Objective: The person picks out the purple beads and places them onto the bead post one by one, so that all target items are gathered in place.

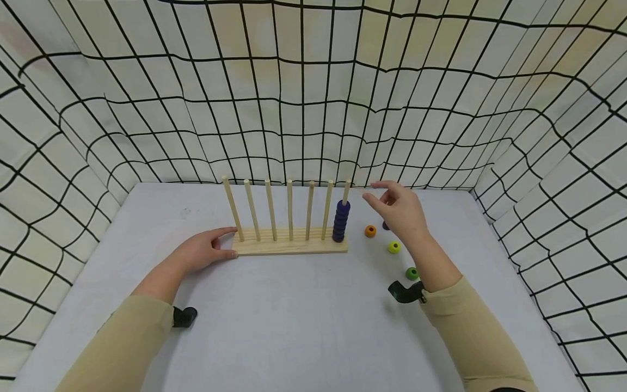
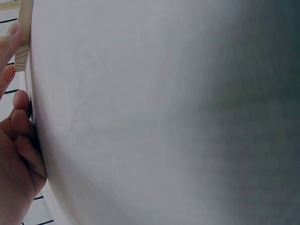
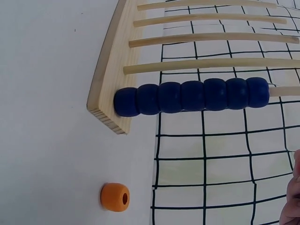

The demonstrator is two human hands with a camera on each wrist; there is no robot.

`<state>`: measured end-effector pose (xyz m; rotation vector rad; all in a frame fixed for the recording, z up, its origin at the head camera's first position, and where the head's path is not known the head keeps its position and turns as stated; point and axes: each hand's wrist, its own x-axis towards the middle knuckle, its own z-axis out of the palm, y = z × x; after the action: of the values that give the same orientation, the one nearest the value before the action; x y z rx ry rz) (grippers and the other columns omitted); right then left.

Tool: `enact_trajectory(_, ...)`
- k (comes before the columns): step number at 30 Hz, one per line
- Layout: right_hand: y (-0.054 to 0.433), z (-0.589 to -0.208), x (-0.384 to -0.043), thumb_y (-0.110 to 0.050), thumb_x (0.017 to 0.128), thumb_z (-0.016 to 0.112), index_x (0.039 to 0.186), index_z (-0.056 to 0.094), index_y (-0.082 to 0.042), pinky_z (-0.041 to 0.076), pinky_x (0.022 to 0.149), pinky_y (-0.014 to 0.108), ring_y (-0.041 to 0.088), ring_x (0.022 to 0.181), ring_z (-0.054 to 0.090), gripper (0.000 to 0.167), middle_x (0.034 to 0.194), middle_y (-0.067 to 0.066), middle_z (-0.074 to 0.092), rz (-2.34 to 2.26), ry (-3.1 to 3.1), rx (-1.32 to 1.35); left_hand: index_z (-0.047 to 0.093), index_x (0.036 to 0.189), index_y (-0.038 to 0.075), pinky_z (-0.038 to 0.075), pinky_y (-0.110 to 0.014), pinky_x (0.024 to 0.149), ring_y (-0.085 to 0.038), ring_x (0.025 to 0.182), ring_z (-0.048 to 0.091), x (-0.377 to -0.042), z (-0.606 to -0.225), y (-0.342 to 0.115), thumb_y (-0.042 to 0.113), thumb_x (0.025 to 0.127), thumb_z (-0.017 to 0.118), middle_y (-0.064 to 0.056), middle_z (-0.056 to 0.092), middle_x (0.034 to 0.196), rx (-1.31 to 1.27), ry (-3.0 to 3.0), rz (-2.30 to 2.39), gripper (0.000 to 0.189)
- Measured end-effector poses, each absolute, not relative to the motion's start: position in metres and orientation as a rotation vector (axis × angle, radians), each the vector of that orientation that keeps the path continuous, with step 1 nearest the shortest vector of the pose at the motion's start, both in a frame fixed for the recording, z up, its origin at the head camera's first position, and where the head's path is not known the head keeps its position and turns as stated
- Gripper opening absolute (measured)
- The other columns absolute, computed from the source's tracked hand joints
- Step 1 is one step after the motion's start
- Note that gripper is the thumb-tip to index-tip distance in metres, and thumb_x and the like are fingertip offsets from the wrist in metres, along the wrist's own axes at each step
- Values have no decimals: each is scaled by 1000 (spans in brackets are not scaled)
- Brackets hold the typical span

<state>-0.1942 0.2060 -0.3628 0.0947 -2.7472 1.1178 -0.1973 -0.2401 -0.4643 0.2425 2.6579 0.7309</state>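
A wooden peg rack (image 1: 289,247) with several upright pegs stands on the white table. Dark blue beads (image 1: 341,220) are stacked on its rightmost peg, the peg's tip showing above them; the same beads (image 3: 192,97) fill most of that peg in the right wrist view. My left hand (image 1: 201,250) grips the rack's left end between thumb and fingers. To the right of the bead stack, my right hand (image 1: 399,209) is raised, thumb and forefinger apart with nothing seen between them. Below it lie an orange bead (image 1: 370,231), a yellow bead (image 1: 394,247) and a green bead (image 1: 412,273).
A dark bead (image 1: 386,225) lies partly hidden behind the right hand. Black netting (image 1: 303,109) over pale walls surrounds the back and sides of the white table (image 1: 294,326). A black wrist mount (image 1: 405,292) sticks out from the right sleeve.
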Motion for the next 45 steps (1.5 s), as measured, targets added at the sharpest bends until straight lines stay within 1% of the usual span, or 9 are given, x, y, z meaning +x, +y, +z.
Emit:
enact_trajectory(7, 211, -368, -193, -51, 91, 67, 128, 65, -18, 41, 57, 35, 23, 69, 49, 50, 83, 5, 57, 1108, -2765, 78, 43, 151, 17, 32, -36, 65, -19, 72, 43, -198, -466, -241, 53, 85, 73, -4, 47, 82, 240, 2667, 733, 81)
enact_trajectory(17, 218, -377, -194, -49, 93, 66, 129, 64, -18, 41, 60, 35, 23, 69, 50, 48, 85, 5, 57, 1057, -2813, 49, 42, 151, 17, 33, -36, 65, -20, 73, 43, -197, -463, -242, 51, 86, 73, -5, 48, 83, 224, 2664, 723, 80)
enact_trajectory(26, 229, -389, -195, -50, 94, 64, 130, 63, -17, 41, 59, 34, 22, 68, 50, 49, 84, 5, 57, 1006, -2879, 16, 42, 151, 18, 33, -35, 65, -19, 72, 44, -199, -467, -243, 54, 85, 73, -4, 49, 82, 235, 2664, 726, 81)
enact_trajectory(35, 240, -402, -195, -48, 94, 65, 131, 62, -15, 42, 60, 35, 23, 70, 51, 49, 86, 5, 58, 978, -2915, 3, 42, 152, 19, 33, -35, 65, -20, 72, 44, -199, -468, -243, 56, 84, 73, -4, 49, 83, 228, 2656, 734, 83)
enact_trajectory(45, 252, -417, -199, -47, 94, 65, 133, 62, -15, 42, 60, 34, 23, 70, 51, 50, 88, 6, 58, 942, -2974, -27, 41, 152, 18, 34, -36, 65, -20, 72, 44, -197, -463, -240, 50, 87, 73, -5, 49, 83, 224, 2645, 738, 80)
